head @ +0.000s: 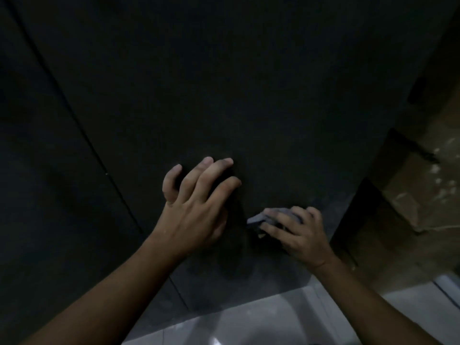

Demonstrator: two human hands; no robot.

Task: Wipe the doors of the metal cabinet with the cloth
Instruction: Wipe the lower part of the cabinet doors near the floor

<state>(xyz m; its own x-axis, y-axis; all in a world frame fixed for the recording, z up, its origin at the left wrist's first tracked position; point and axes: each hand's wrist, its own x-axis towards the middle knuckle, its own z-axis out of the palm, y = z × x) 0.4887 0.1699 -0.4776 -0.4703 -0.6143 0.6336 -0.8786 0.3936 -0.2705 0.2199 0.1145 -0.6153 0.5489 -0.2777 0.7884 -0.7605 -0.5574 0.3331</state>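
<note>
1. Dim light. The dark metal cabinet fills most of the view, seen from close up and above.
2. A thin seam runs slantwise down the left side and parts the wide door that the person faces from the neighbouring door.
3. Left hand: open, fingers spread and a little bent, tips resting on the wide door low down. It holds nothing.
4. Right hand: lower and to the right of the left hand, near the door's right edge. Its fingers are curled over a grey cloth.
5. The cloth is bunched under the fingers and lies against the door's face. One folded corner sticks out towards the left hand, and the two are close but apart.
6. Both forearms are bare and reach up from the bottom of the view.
7. A pale glossy floor lies below the cabinet's foot.
8. To the right of the cabinet stands a brown surface blotched with pale marks. I cannot tell what it is.
</note>
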